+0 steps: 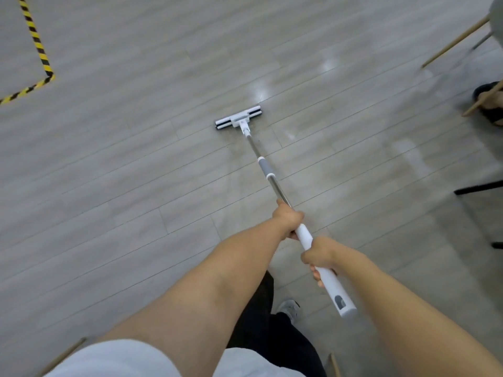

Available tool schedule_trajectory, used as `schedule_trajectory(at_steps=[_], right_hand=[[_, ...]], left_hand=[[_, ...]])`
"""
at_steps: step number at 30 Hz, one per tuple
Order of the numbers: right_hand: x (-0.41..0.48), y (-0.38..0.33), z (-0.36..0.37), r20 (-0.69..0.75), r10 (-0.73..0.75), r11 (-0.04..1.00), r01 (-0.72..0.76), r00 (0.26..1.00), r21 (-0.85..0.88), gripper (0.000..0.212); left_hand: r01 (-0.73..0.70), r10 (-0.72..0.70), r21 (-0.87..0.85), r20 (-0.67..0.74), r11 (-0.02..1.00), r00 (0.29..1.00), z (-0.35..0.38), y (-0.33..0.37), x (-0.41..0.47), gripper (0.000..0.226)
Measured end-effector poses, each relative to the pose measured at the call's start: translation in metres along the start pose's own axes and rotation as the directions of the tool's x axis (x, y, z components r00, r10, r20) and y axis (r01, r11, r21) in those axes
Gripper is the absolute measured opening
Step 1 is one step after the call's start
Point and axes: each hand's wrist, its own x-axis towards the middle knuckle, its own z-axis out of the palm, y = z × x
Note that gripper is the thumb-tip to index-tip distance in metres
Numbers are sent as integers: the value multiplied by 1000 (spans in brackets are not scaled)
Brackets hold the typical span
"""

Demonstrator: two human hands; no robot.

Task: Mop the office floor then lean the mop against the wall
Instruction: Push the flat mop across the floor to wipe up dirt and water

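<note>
Now both hands are on the mop [268,170]: the left hand [288,221] has its grip closed round the shaft where metal meets white handle, and the right hand [319,254] has its grip wrapped round the white handle just nearer. The mop head [239,117] lies flat on the grey plank floor [122,172], far out in the middle. Yellow-black tape [38,47] marks the far left; wooden chair legs [454,42] stand far right.

white mop [275,183], head flat on floor [136,159]
</note>
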Motion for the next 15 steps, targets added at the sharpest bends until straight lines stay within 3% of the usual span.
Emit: schedule_trajectory(at_steps=[6,11,15], right_hand=[[32,-110,-33,6,-29,999,29,1000,-30,6],[50,-196,-50,11,-70,997,70,997,-18,6],[53,-235,-47,39,-105,993,103,994,48,5]], left_hand=[[-36,35,-26,-59,999,998,-65,73,60,72],[-78,74,-39,-109,996,991,-124,128,96,42],[-86,79,-41,-138,995,987,-155,145,107,37]])
